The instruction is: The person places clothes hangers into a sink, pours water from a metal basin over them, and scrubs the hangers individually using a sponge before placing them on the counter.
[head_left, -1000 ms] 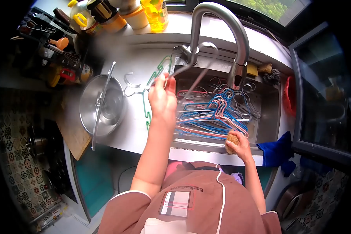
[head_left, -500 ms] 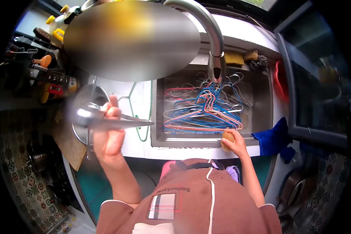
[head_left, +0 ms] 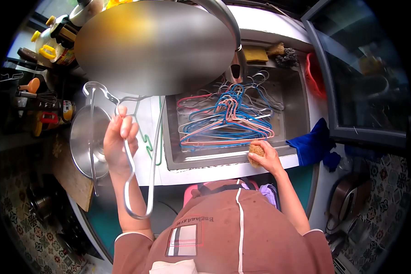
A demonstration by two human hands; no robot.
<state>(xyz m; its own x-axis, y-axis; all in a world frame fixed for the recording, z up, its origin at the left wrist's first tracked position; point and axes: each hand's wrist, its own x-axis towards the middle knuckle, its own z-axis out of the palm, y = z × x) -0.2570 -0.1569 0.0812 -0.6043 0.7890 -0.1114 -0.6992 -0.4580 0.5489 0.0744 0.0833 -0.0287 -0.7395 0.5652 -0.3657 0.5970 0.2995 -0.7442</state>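
Note:
My left hand [head_left: 120,139] is closed on a silver metal hanger [head_left: 129,157], held upright over the counter with its hook at the top. A sponge [head_left: 256,153], tan and rough, is in my right hand [head_left: 268,157] at the sink's front edge. In the sink [head_left: 293,100] lies a pile of blue, pink and white hangers [head_left: 228,114]. Green hangers [head_left: 147,141] lie on the counter behind my left hand. To the left is a steel bowl [head_left: 80,141] with a metal hanger [head_left: 92,150] across it.
A faucet [head_left: 235,68] arches over the sink. Behind the sink are a yellow sponge [head_left: 255,54] and a dark scrubber [head_left: 287,58]. A red basin [head_left: 314,75], a blue cloth [head_left: 311,144] and an open window pane [head_left: 360,82] are at the right. A blurred oval hides the back counter.
My left hand has moved left from the sink, and the metal hanger in it has turned upright. My right hand still holds the sponge at the sink's edge. The view has shifted.

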